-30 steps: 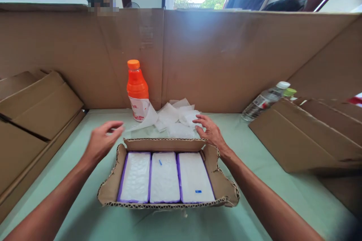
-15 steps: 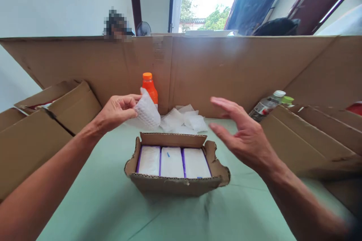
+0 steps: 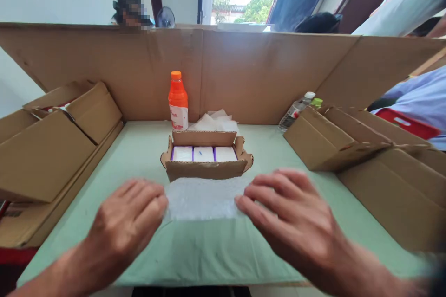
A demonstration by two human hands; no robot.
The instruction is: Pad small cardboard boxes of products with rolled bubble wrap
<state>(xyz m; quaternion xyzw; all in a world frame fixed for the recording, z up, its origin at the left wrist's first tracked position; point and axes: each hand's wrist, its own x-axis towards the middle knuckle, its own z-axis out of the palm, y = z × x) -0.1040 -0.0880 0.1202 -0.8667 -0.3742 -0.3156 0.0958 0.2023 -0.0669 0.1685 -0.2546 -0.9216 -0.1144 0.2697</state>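
Note:
A sheet of bubble wrap (image 3: 202,199) stretches flat between my two hands, low over the front of the green cloth. My left hand (image 3: 130,218) pinches its left edge, fingers closed. At the opposite edge my right hand (image 3: 291,211) grips the sheet between thumb and fingers. Just beyond the wrap stands an open cardboard box (image 3: 205,169) with torn side flaps. Inside it sit three white, purple-edged packs (image 3: 204,154) in a row. Behind the box lies a loose pile of more wrap sheets (image 3: 212,121).
An orange bottle (image 3: 178,104) stands left of the pile, near the cardboard wall (image 3: 265,79). Cardboard boxes flank the table on the left (image 3: 52,148) and right (image 3: 327,141). A clear bottle (image 3: 294,112) leans by the right box. People are partly visible beyond the wall.
The bubble wrap has come from beside the orange bottle to in front of the box. My right hand, open before, now holds its other edge. The view has shifted, showing more of the table.

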